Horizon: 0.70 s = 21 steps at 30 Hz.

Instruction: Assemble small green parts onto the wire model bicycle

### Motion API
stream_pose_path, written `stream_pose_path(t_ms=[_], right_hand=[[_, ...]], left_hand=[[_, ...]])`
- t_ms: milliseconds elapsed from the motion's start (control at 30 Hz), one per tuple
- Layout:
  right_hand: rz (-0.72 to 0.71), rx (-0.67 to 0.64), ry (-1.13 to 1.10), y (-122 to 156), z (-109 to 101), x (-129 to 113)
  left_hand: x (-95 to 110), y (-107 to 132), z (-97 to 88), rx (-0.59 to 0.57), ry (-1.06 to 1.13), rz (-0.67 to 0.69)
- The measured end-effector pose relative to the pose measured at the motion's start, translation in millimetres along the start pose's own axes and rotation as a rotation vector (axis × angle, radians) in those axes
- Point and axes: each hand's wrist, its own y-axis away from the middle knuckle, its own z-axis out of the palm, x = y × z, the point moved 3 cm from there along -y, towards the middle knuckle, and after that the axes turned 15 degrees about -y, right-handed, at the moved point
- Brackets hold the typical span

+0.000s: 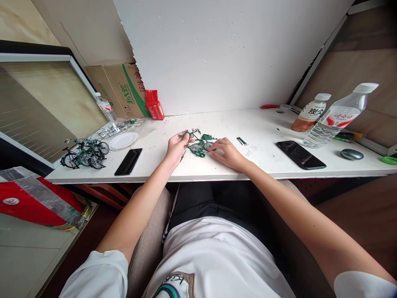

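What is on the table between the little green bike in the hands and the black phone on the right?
In the head view, between the green bike model and the black phone, a small green part lies on bare white table.

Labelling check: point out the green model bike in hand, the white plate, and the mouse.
green model bike [198,147], head view, frame middle
white plate [123,140], head view, bare centre
mouse [351,154], head view, top shell

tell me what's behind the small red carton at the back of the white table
Behind the small red carton stand a brown cardboard box with green print and the white foam board. The carton covers the box's lower right corner, so whether it touches either cannot be told.
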Motion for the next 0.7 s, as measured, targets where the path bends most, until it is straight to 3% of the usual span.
stream_pose_path(t_ms=[100, 333, 533, 700], right_hand=[[-0.044, -0.066, 0.038, 2, 3, 2], [-0.009, -0.028, 0.151, 5, 3, 11], [-0.016, 0.002, 0.169, 1, 14, -10], [0.038, -0.021, 0.130, -19, 42, -30]], left_hand=[[5, -6, -9.6, 0.026, 0.025, 0.002], [9, -14, -25.6, 0.048, 0.067, -0.013], [6, -20, -34.5, 0.031, 0.132, -0.039], [2, -26, -46.3, 0.015, 0.140, -0.043]])
